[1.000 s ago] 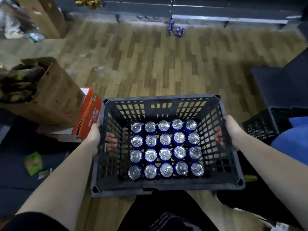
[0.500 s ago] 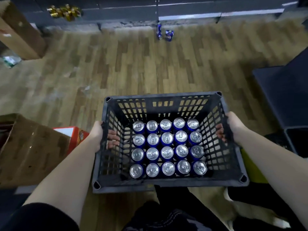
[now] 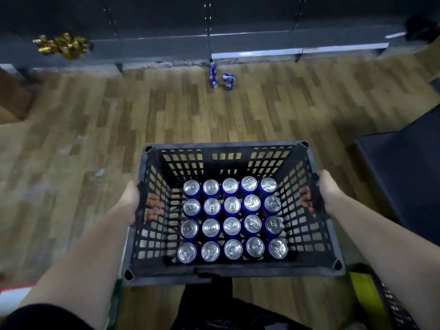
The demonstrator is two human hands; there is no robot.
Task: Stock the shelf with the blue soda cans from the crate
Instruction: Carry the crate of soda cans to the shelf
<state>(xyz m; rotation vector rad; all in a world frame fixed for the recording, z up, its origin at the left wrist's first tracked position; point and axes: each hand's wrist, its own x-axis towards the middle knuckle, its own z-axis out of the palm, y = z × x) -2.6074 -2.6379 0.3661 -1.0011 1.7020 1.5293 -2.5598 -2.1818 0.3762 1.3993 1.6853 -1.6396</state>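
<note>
I hold a black slatted plastic crate [image 3: 226, 148] in front of me above the wooden floor. Several blue soda cans [image 3: 232, 206] with silver tops stand upright in neat rows inside it. My left hand [image 3: 133, 198] grips the crate's left wall, fingers showing through the slats. My right hand [image 3: 326, 190] grips the right wall the same way. A low dark shelf [image 3: 262, 41] runs along the far wall. Two blue cans [image 3: 221, 77] are on the floor just below its edge.
Gold-wrapped items [image 3: 62, 45] sit on the shelf at far left. A cardboard box [image 3: 12, 98] stands at the left edge. A dark platform [image 3: 400, 172] is to the right, and another black crate [image 3: 390, 303] with something yellow in it is at lower right.
The crate, held in both hands, has come closer to the far shelf. The open cardboard box and red carton on the left have dropped out of view.
</note>
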